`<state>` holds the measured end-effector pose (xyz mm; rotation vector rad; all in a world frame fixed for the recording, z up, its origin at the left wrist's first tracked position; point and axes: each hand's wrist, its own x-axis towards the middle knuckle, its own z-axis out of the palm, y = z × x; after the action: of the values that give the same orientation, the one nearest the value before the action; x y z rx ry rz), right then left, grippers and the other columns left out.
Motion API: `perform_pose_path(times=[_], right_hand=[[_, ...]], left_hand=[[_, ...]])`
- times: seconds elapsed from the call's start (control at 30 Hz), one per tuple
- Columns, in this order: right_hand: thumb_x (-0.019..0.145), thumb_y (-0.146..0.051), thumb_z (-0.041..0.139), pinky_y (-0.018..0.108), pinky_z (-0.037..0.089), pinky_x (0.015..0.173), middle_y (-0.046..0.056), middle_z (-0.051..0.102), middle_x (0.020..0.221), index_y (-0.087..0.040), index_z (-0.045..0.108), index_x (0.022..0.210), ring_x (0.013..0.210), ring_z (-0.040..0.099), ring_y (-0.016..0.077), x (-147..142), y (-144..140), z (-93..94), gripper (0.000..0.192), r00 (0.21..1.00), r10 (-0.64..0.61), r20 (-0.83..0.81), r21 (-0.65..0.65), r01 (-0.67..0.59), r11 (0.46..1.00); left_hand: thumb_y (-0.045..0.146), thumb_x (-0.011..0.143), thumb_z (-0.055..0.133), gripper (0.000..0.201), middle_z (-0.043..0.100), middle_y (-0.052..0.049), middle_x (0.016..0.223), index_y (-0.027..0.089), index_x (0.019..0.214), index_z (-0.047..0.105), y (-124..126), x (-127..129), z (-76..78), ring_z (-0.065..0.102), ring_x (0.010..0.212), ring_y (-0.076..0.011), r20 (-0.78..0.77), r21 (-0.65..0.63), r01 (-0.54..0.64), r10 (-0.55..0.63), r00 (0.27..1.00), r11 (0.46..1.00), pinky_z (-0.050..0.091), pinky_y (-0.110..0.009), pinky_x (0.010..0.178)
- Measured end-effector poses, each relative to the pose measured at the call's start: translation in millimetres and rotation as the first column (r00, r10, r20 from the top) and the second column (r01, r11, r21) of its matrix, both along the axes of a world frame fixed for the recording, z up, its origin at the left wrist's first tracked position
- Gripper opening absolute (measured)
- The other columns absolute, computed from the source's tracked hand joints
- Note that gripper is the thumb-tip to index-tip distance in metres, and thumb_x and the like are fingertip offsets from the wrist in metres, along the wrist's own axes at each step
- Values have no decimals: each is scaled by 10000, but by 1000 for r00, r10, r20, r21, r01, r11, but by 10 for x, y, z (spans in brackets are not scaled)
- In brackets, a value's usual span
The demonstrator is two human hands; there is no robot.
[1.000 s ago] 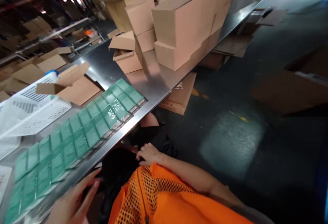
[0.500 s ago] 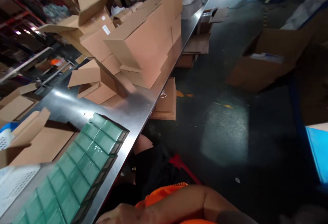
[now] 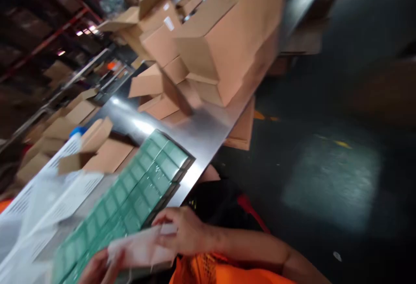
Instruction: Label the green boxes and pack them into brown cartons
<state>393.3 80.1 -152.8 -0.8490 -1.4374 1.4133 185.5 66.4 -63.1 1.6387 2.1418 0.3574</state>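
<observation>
both hands are now up at the table edge holding a pale, see-through packet (image 3: 143,247), where half a second ago only a forearm was showing low in the view and nothing was being held. the camera is also swinging, so everything is blurring.

the packet is lying low and centre-left in the view, right at the near edge of the steel table (image 3: 208,130), its long axis running roughly left to right between the two hands. the right hand (image 3: 185,232) is gripping its right end, fingers curling over the top. the left hand (image 3: 97,269) is pinching the lower left end, only partly in view at the bottom edge. the hands are apart, one at each end.

just beyond the packet, touching or almost touching it, rows of green boxes (image 3: 146,180) are lying in a long band running diagonally away toward the upper right along the table edge. the left hand is sitting nearer the close end of that band; the right hand is nearer its middle.

further left, white perforated trays (image 3: 48,188) are lying beside an open flat carton (image 3: 97,154). farther up the table, cardboard boxes (image 3: 224,41) are piling high. an orange mesh vest (image 3: 214,271) is showing below the arms, with dark floor (image 3: 325,180) to the right.
</observation>
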Motion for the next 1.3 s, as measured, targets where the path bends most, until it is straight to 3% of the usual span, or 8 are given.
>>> perform_pose_path(times=[0.07, 0.2, 0.37, 0.5, 0.67, 1.0, 1.17, 1.3], right_hand=[[628, -351, 905, 295, 522, 867, 39, 716, 1074, -220, 707, 1100, 962, 676, 204, 26, 62, 104, 528, 1000, -19, -11, -29, 19, 999], [663, -347, 882, 308, 544, 782, 48, 652, 1093, -225, 658, 1141, 924, 644, 189, -58, 300, 182, 542, 998, 22, -60, -54, -25, 998], [727, -520, 827, 491, 486, 1025, 139, 508, 1296, -217, 551, 1275, 1221, 529, 303, -222, 404, 273, 684, 980, -185, 66, 368, 149, 918], [789, -494, 789, 481, 544, 936, 149, 519, 1214, -210, 509, 1302, 1142, 565, 307, -410, 382, 350, 650, 907, -404, 116, 484, 303, 821], [889, -432, 715, 322, 592, 762, 23, 685, 951, -271, 506, 1391, 793, 681, 185, -637, 473, 430, 567, 977, -102, 188, 313, 39, 949], [924, -234, 673, 273, 577, 673, 6, 749, 882, -300, 751, 1043, 778, 710, 171, -1281, 537, 730, 157, 983, 56, 172, 297, -106, 949], [949, -231, 639, 289, 562, 637, 5, 720, 827, -330, 744, 1096, 749, 685, 172, -1730, 654, 870, 206, 966, 132, 222, 348, -205, 915], [945, -299, 635, 309, 569, 664, 37, 657, 860, -312, 780, 947, 764, 657, 177, -2049, 817, 1028, 146, 935, 163, 316, 378, -282, 882]], left_hand=[[675, 729, 662, 413, 702, -11, 778, 269, 802, 661, -129, -27, 126, 666, 769, -257, 202, 117, -216, 189, 961, 969, 548, -368, 688], [703, 724, 673, 468, 597, -10, 656, 251, 710, 555, -13, -74, 156, 542, 621, -191, 331, 177, -310, 240, 913, 934, 454, -306, 584], [724, 802, 594, 464, 571, -8, 676, 269, 723, 550, 191, -236, 148, 526, 635, -182, 425, 231, -416, 293, 856, 880, 438, -295, 588], [694, 798, 644, 477, 540, 12, 662, 227, 733, 568, 237, -380, 125, 459, 588, -139, 574, 267, -517, 297, 763, 813, 390, -262, 545], [617, 794, 696, 427, 579, 7, 698, 200, 769, 608, 256, -629, 111, 490, 629, -128, 609, 289, -554, 297, 735, 781, 398, -236, 579], [549, 845, 686, 433, 666, -61, 999, 220, 1121, 627, -45, -1301, 125, 637, 892, -190, 590, 488, -621, 292, 753, 614, 529, -283, 775], [498, 857, 698, 700, 531, -110, 1430, 345, 1486, 430, -396, -1818, 91, 542, 1300, -291, 530, 564, -453, 118, 840, 690, 502, -441, 1030], [337, 838, 747, 493, 250, -43, 1666, 319, 1310, 607, -546, -2133, 138, 169, 1545, -344, 335, 612, -308, 114, 935, 729, 203, -600, 1238]])
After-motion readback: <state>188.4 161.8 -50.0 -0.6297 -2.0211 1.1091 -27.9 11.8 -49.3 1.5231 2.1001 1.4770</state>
